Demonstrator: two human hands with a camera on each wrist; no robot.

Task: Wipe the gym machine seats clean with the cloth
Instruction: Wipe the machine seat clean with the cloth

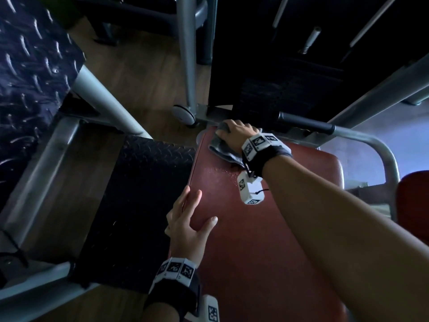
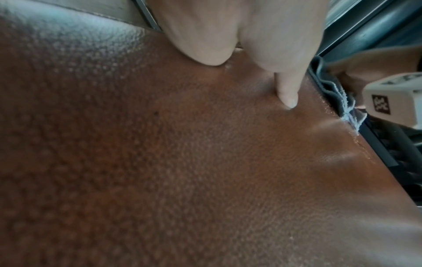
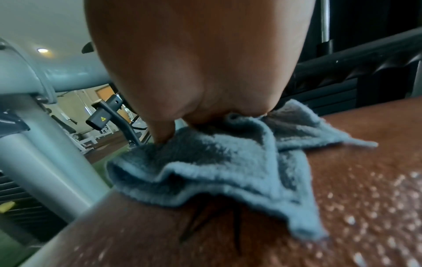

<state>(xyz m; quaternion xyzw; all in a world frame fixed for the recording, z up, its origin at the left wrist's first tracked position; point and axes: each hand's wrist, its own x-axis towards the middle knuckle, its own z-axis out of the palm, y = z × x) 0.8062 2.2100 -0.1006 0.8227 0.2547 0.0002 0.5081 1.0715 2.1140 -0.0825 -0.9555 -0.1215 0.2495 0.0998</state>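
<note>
A red-brown padded seat [image 1: 255,240] fills the lower middle of the head view. At its far end lies a bunched grey-blue cloth [image 1: 220,152]. My right hand [image 1: 232,133] sits on top of it, fingers curled over the bunch at the seat's far edge. From the right wrist, the palm [image 3: 194,63] bears down on the cloth [image 3: 228,162]. Water droplets [image 3: 376,198] speckle the seat just behind the cloth. My left hand [image 1: 192,212] rests flat on the seat's left edge with straight fingers [image 2: 287,90] holding nothing.
A black tread-plate footrest [image 1: 139,194] lies left of the seat. Grey frame tubes [image 1: 104,98] cross at the left, and a padded handle bar [image 1: 306,123] runs just beyond the cloth. A dark weight stack [image 1: 301,66] stands behind. A second red pad [image 1: 415,205] shows at the right edge.
</note>
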